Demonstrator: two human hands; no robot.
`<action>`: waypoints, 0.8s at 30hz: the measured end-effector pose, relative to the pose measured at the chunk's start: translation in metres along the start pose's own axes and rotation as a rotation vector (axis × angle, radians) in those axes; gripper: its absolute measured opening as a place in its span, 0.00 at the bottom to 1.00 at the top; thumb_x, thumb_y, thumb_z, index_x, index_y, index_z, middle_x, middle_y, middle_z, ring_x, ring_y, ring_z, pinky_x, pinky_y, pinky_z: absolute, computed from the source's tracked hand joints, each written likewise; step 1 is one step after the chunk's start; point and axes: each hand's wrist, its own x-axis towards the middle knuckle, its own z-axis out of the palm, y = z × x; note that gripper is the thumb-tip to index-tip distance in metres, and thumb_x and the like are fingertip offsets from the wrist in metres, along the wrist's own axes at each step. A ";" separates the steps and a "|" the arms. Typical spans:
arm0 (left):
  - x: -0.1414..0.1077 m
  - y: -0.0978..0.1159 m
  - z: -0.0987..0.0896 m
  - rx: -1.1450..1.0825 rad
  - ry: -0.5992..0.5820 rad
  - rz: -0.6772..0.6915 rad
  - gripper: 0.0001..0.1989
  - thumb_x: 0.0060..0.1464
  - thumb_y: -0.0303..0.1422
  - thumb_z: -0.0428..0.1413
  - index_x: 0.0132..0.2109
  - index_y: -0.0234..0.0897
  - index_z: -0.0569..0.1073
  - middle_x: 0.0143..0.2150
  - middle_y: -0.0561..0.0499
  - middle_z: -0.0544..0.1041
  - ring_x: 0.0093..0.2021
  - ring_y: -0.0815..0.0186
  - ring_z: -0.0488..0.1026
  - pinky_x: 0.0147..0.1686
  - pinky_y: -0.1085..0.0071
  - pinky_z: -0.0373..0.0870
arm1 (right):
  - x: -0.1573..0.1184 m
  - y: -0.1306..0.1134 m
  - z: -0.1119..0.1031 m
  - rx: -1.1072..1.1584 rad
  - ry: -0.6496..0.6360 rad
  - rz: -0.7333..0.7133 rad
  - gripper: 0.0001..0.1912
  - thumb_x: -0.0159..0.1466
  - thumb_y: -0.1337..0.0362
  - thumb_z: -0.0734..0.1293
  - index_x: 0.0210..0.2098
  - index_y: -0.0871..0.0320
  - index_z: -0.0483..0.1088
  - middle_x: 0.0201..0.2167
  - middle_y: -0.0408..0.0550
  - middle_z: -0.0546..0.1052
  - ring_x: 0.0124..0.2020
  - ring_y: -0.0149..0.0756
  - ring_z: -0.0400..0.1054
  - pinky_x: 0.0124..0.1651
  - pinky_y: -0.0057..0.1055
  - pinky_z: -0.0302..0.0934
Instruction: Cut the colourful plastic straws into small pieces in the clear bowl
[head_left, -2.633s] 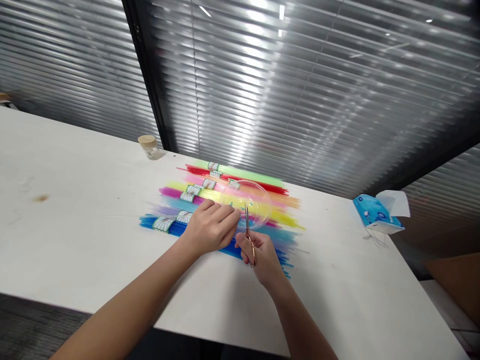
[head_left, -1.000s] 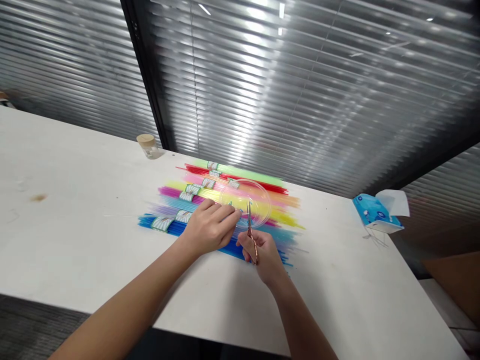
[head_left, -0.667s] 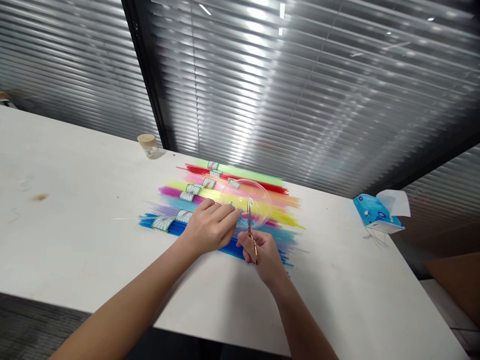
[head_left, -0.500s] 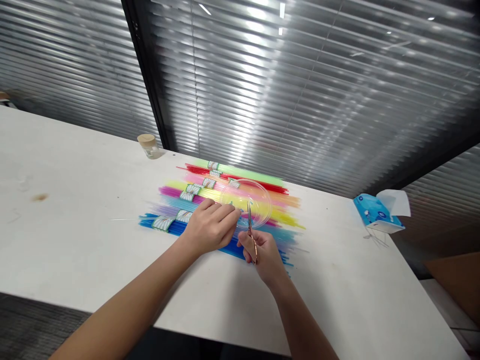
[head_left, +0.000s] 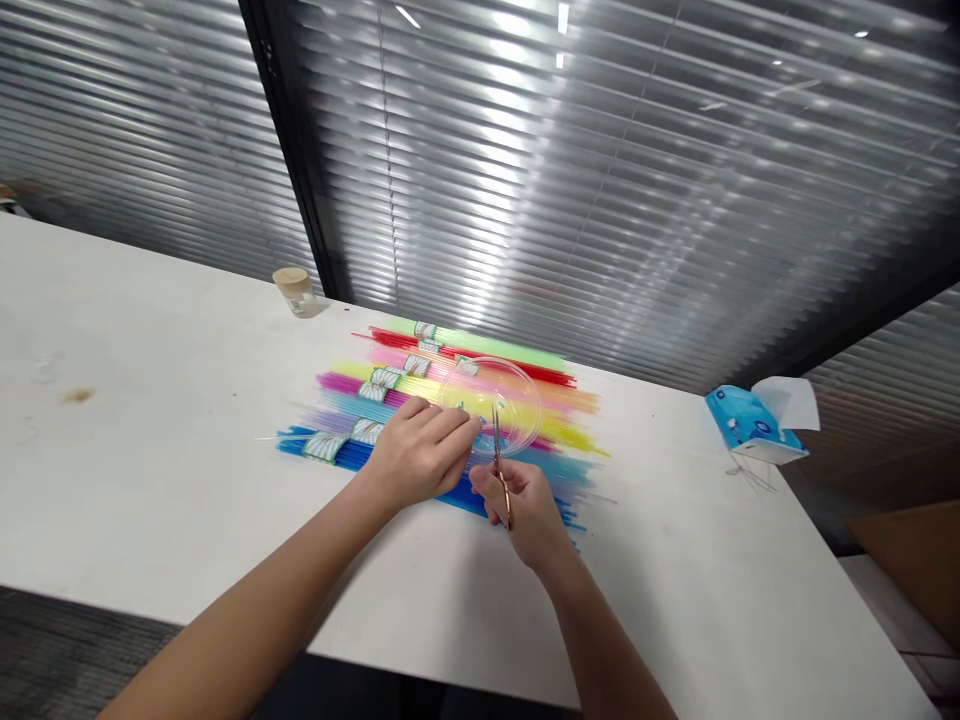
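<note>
My left hand [head_left: 426, 450] is closed in a pinch on a thin, pale plastic straw [head_left: 281, 437], whose far end sticks out past the bundles at the left. The middle of that straw is hidden behind the hand. In my right hand [head_left: 529, 505] are copper-handled scissors [head_left: 498, 455], blades pointing away from me, close to the left fingertips. Whether the blades touch the straw I cannot make out. Under the blades stands a clear round bowl [head_left: 531, 435] with a few small bluish pieces in it. It rests on colourful bundles of thin straws [head_left: 480, 492] with paper bands.
A small jar with a tan lid [head_left: 294, 290] stands at the table's back edge. Toward the right lies a blue tissue pack [head_left: 754, 425] with a tissue pulled out. Blinds [head_left: 465, 180] rise behind the white table [head_left: 150, 470]. A cardboard box [head_left: 911, 560] is at far right.
The straw's far left end has moved to the right, toward my left hand. The scissors and my right hand have shifted very slightly left.
</note>
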 end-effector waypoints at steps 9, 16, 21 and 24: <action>-0.001 -0.001 0.000 0.005 -0.014 0.004 0.08 0.59 0.24 0.49 0.42 0.38 0.71 0.30 0.55 0.76 0.25 0.69 0.67 0.30 0.66 0.56 | 0.000 0.000 0.001 -0.019 -0.011 -0.013 0.29 0.59 0.40 0.70 0.22 0.57 0.59 0.17 0.37 0.57 0.22 0.28 0.47 0.26 0.30 0.41; 0.001 -0.001 -0.001 0.015 -0.019 0.010 0.08 0.58 0.24 0.50 0.43 0.37 0.71 0.32 0.54 0.77 0.26 0.69 0.68 0.30 0.66 0.55 | -0.001 -0.002 -0.001 -0.024 -0.018 -0.014 0.30 0.59 0.40 0.70 0.20 0.57 0.58 0.16 0.38 0.58 0.21 0.28 0.47 0.25 0.29 0.42; 0.000 -0.001 -0.002 0.017 -0.002 0.012 0.08 0.59 0.24 0.50 0.43 0.37 0.71 0.32 0.54 0.77 0.25 0.70 0.67 0.30 0.66 0.55 | -0.001 0.000 -0.001 -0.012 -0.024 -0.015 0.30 0.59 0.39 0.69 0.20 0.57 0.58 0.16 0.37 0.57 0.21 0.27 0.46 0.25 0.29 0.41; 0.000 -0.001 -0.002 0.015 -0.002 0.014 0.09 0.58 0.24 0.50 0.44 0.37 0.71 0.32 0.54 0.77 0.25 0.70 0.67 0.30 0.66 0.55 | 0.000 0.000 -0.002 -0.004 -0.034 -0.018 0.30 0.59 0.38 0.69 0.21 0.57 0.59 0.16 0.38 0.57 0.21 0.27 0.46 0.25 0.29 0.41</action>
